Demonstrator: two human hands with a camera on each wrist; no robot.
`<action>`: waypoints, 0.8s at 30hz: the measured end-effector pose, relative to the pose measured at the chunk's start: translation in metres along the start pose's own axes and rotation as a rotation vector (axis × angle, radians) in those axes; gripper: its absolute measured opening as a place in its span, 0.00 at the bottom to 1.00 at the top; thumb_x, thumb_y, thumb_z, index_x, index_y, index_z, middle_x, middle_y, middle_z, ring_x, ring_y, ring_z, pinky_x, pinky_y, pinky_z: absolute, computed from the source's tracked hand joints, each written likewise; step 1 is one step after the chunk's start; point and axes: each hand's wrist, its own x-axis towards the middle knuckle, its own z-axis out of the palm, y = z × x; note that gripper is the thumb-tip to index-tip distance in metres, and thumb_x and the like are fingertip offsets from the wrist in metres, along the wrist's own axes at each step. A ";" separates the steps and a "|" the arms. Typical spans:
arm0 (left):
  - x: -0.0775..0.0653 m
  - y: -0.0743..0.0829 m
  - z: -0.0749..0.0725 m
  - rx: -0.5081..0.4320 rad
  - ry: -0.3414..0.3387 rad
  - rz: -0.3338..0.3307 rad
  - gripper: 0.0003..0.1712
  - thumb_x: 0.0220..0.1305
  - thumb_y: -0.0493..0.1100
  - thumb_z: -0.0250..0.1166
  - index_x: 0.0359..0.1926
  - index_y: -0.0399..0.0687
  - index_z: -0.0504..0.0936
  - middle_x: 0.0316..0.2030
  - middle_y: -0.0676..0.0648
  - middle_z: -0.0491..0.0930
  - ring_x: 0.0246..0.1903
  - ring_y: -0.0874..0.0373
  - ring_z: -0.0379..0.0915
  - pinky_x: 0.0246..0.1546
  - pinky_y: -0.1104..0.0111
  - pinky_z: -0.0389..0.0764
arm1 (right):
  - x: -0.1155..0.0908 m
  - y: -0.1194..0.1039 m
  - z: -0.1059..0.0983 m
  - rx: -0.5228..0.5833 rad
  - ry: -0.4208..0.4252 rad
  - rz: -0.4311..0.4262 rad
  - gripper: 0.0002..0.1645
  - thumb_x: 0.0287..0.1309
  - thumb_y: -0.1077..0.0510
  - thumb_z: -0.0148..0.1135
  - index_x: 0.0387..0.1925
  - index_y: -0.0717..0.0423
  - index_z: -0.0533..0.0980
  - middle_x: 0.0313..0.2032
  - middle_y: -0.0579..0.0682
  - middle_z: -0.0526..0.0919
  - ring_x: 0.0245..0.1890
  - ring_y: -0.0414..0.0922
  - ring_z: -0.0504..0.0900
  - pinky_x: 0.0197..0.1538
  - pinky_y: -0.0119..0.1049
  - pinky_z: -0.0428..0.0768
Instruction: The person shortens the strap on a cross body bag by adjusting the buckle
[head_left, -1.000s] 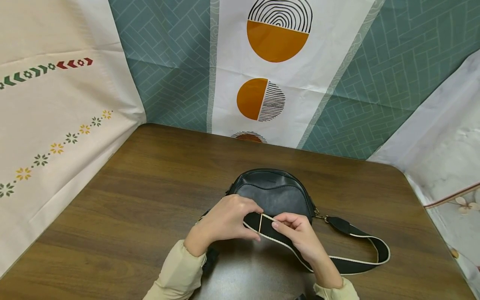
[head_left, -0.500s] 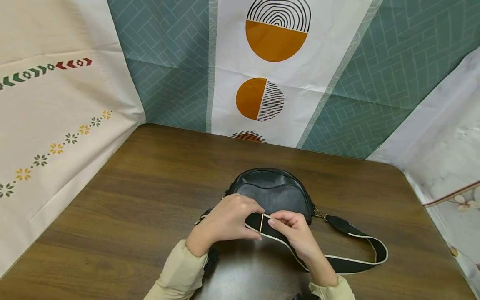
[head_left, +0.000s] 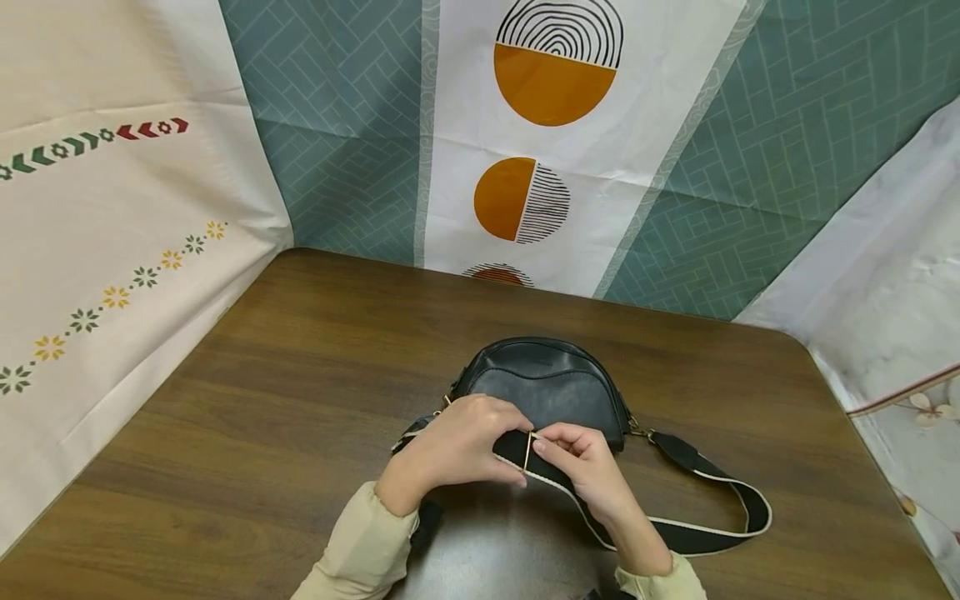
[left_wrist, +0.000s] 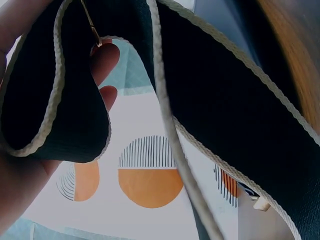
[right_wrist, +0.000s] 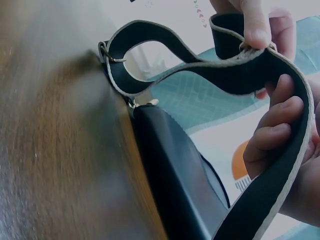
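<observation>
A black shoulder bag (head_left: 543, 387) with a curved top lies on the table, just beyond both hands. Its black strap (head_left: 712, 542), edged in off-white, runs from the clip on the bag's right side in a loop to the hands. My left hand (head_left: 465, 442) pinches the thin gold slider buckle (head_left: 527, 454) between thumb and fingers. Right beside the buckle, my right hand (head_left: 588, 471) pinches the strap. The left wrist view shows a fold of strap (left_wrist: 82, 125) within the left hand. In the right wrist view, several right fingers (right_wrist: 282, 112) curl beneath the strap.
The wooden table (head_left: 315, 333) extends around the bag. Patterned cloths, including a white panel (head_left: 600, 142) with orange circles, hang behind it and at both sides. A metal ring (right_wrist: 105, 50) holds the strap's other end near the table.
My right hand has shifted left, closing the distance to the buckle. The left hand and buckle have moved slightly right, and the strap's loop at the right has drawn in a little.
</observation>
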 end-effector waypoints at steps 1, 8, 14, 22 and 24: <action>0.000 0.000 0.000 -0.006 0.000 -0.001 0.26 0.35 0.51 0.75 0.36 0.42 0.82 0.32 0.52 0.80 0.33 0.63 0.75 0.41 0.73 0.71 | -0.001 0.000 -0.001 -0.006 -0.002 0.003 0.07 0.57 0.68 0.53 0.30 0.60 0.78 0.26 0.45 0.80 0.27 0.37 0.77 0.30 0.27 0.75; -0.003 -0.004 -0.003 -0.040 0.012 -0.002 0.25 0.35 0.50 0.75 0.36 0.42 0.81 0.31 0.53 0.79 0.32 0.63 0.74 0.38 0.74 0.71 | -0.006 0.000 -0.011 -0.035 0.011 0.002 0.11 0.56 0.69 0.53 0.30 0.52 0.78 0.26 0.43 0.80 0.26 0.35 0.76 0.31 0.27 0.75; -0.003 -0.004 -0.004 -0.025 0.014 -0.010 0.25 0.34 0.50 0.75 0.35 0.42 0.82 0.32 0.53 0.80 0.32 0.63 0.74 0.39 0.73 0.71 | -0.007 -0.001 -0.014 -0.034 0.007 -0.013 0.12 0.56 0.69 0.52 0.29 0.51 0.78 0.24 0.42 0.79 0.26 0.35 0.76 0.30 0.27 0.75; -0.002 -0.003 -0.003 -0.019 0.003 -0.030 0.25 0.34 0.50 0.75 0.35 0.42 0.82 0.31 0.53 0.79 0.31 0.63 0.74 0.39 0.73 0.71 | -0.005 0.000 -0.012 -0.016 0.009 -0.029 0.14 0.56 0.70 0.52 0.28 0.49 0.79 0.24 0.42 0.79 0.25 0.34 0.76 0.30 0.26 0.74; -0.002 -0.003 -0.003 -0.015 -0.002 -0.033 0.24 0.35 0.50 0.75 0.35 0.42 0.82 0.31 0.53 0.79 0.32 0.63 0.74 0.39 0.73 0.71 | -0.004 0.000 -0.011 -0.017 0.011 -0.037 0.15 0.56 0.70 0.53 0.28 0.48 0.79 0.24 0.42 0.79 0.25 0.34 0.75 0.29 0.26 0.74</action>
